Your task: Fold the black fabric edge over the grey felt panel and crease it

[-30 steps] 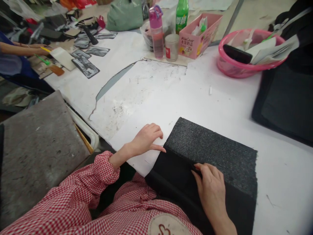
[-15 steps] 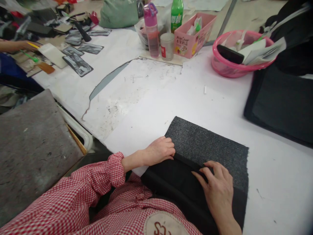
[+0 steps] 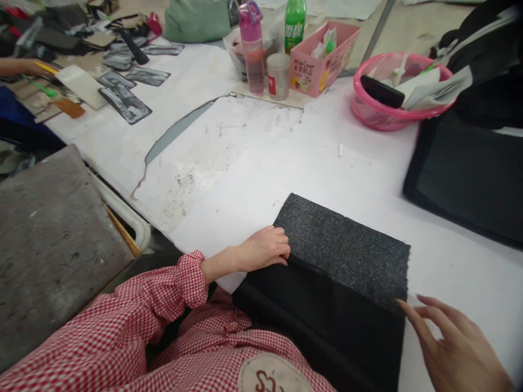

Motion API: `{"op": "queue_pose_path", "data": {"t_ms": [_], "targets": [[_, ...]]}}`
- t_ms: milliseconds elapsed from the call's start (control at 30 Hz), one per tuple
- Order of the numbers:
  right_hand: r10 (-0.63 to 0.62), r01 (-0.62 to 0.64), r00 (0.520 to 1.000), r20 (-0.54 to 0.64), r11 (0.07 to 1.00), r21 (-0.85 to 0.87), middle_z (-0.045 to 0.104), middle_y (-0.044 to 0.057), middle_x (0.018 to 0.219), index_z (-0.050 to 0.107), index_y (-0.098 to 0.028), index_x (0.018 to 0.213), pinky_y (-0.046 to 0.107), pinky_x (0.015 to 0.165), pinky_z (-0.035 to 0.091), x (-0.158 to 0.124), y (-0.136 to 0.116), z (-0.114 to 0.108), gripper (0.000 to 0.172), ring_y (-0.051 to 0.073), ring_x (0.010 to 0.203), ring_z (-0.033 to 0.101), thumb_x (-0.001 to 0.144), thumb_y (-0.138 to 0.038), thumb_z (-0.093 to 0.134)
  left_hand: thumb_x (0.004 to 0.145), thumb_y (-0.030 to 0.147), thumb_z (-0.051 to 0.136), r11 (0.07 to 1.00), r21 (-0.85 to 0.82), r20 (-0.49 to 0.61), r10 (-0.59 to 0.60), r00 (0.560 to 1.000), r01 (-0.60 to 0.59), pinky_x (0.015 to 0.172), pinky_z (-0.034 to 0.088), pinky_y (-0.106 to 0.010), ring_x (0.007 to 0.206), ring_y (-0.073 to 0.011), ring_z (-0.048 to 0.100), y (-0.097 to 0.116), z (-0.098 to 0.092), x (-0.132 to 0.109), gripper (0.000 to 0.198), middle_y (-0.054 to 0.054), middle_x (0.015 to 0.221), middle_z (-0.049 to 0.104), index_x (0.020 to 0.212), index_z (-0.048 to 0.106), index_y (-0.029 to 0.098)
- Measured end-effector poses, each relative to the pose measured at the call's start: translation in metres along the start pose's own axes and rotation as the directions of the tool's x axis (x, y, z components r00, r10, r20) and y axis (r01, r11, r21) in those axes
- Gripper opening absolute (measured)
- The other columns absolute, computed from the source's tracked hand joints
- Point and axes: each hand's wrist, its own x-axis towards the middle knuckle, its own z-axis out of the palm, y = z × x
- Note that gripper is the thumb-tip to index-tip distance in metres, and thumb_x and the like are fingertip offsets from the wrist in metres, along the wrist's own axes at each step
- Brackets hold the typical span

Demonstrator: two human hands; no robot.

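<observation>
A piece of black fabric [image 3: 327, 313] lies across the table's near edge, its smooth part toward me. Beyond the smooth part shows a dark grey ribbed panel [image 3: 343, 245] with a frayed right edge. My left hand [image 3: 265, 249] is closed on the left end of the line where the two surfaces meet, fingers curled over it. At the right end of that line is my right hand [image 3: 460, 343], its fingers apart and the thumb tip at the fabric's edge. It holds nothing that I can see.
A pink basket [image 3: 355, 100] holds papers and a dark case. Black sheets [image 3: 469, 174] are stacked at right. A pink bottle [image 3: 251, 54], a glass jar [image 3: 278, 76] and a pink box [image 3: 304, 73] stand at the back. Another person's hand [image 3: 30, 67] is at far left.
My right hand has moved right, off the middle of the fabric to its right edge, and the fold there now lies flatter. My left hand stays at the left end.
</observation>
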Motion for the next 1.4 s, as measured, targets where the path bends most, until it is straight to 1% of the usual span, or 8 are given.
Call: {"op": "queue_pose_path", "data": {"t_ms": [67, 167, 233, 300, 500, 733, 1100, 1400], "targets": [[-0.090, 0.078, 0.993, 0.076, 0.986, 0.148, 0.065, 0.004, 0.104, 0.063, -0.024, 0.089, 0.036, 0.078, 0.046, 0.013, -0.044, 0.014, 0.041, 0.023, 0.091, 0.062, 0.096, -0.060, 0.044, 0.092, 0.034, 0.066, 1.000, 0.007, -0.006, 0.001, 1.000, -0.001, 0.076, 0.037, -0.033, 0.088, -0.0184, 0.050, -0.001, 0.000, 0.000, 0.017, -0.001, 0.082, 0.060, 0.084, 0.065, 0.019], [-0.284, 0.232, 0.945, 0.165, 0.933, 0.274, 0.065, 0.004, 0.109, 0.061, -0.024, 0.112, 0.036, 0.085, 0.044, 0.027, -0.111, 0.042, 0.030, 0.022, 0.101, 0.059, 0.100, -0.047, 0.044, 0.091, 0.036, 0.067, 0.999, 0.036, -0.014, 0.015, 1.000, -0.014, 0.074, 0.038, -0.033, 0.087, -0.0185, 0.050, -0.002, 0.001, 0.000, 0.019, -0.001, 0.082, 0.060, 0.084, 0.065, 0.019], [-0.351, 0.283, 0.920, 0.177, 0.904, 0.320, 0.064, 0.006, 0.108, 0.059, -0.022, 0.118, 0.037, 0.083, 0.043, 0.031, -0.141, 0.060, 0.027, 0.022, 0.102, 0.057, 0.101, -0.038, 0.045, 0.092, 0.037, 0.066, 0.998, 0.054, -0.013, 0.022, 1.000, -0.021, 0.073, 0.037, -0.034, 0.087, -0.0188, 0.050, -0.003, 0.002, -0.001, 0.020, -0.001, 0.082, 0.060, 0.085, 0.064, 0.019], [-0.371, 0.299, 0.914, 0.162, 0.889, 0.347, 0.065, 0.006, 0.103, 0.060, -0.021, 0.116, 0.037, 0.080, 0.042, 0.031, -0.155, 0.073, 0.023, 0.022, 0.098, 0.056, 0.100, -0.031, 0.047, 0.093, 0.039, 0.064, 0.998, 0.063, -0.014, 0.023, 1.000, -0.022, 0.072, 0.037, -0.034, 0.087, -0.0192, 0.050, -0.004, 0.003, -0.002, 0.021, -0.001, 0.083, 0.061, 0.085, 0.064, 0.019], [-0.326, 0.274, 0.941, 0.092, 0.893, 0.357, 0.064, 0.002, 0.092, 0.066, -0.023, 0.106, 0.034, 0.075, 0.039, 0.028, -0.151, 0.093, 0.014, 0.020, 0.088, 0.053, 0.097, -0.024, 0.054, 0.096, 0.044, 0.057, 0.999, 0.042, -0.045, 0.013, 0.999, -0.011, 0.074, 0.036, -0.034, 0.090, -0.0207, 0.051, -0.010, 0.005, -0.009, 0.026, -0.003, 0.086, 0.063, 0.091, 0.064, 0.020], [-0.342, 0.317, 0.939, 0.029, 0.895, 0.315, 0.062, 0.001, 0.093, 0.067, -0.028, 0.114, 0.034, 0.076, 0.037, 0.022, -0.147, 0.101, 0.023, 0.019, 0.088, 0.051, 0.096, -0.018, 0.056, 0.101, 0.035, 0.050, 0.998, 0.044, -0.117, -0.043, 0.992, 0.048, 0.077, 0.038, -0.033, 0.090, -0.0190, 0.053, -0.015, -0.001, -0.028, 0.024, -0.004, 0.088, 0.064, 0.093, 0.065, 0.019], [-0.376, 0.344, 0.925, 0.061, 0.894, 0.288, 0.062, 0.003, 0.097, 0.063, -0.034, 0.124, 0.036, 0.078, 0.037, 0.022, -0.146, 0.102, 0.037, 0.021, 0.091, 0.051, 0.098, -0.015, 0.045, 0.100, 0.017, 0.050, 0.998, 0.068, -0.226, 0.014, 0.974, 0.001, 0.081, 0.050, -0.030, 0.090, -0.0152, 0.058, -0.020, 0.006, -0.046, 0.014, -0.004, 0.093, 0.066, 0.101, 0.063, 0.017], [-0.390, 0.361, 0.919, 0.062, 0.893, 0.269, 0.062, 0.003, 0.097, 0.063, -0.035, 0.125, 0.037, 0.080, 0.036, 0.022, -0.148, 0.102, 0.040, 0.022, 0.092, 0.051, 0.097, -0.012, 0.044, 0.098, 0.014, 0.052, 0.993, 0.120, -0.292, 0.055, 0.955, -0.020, 0.079, 0.055, -0.032, 0.092, -0.0167, 0.060, -0.021, 0.013, -0.057, 0.015, -0.006, 0.099, 0.066, 0.110, 0.061, 0.015]]}}
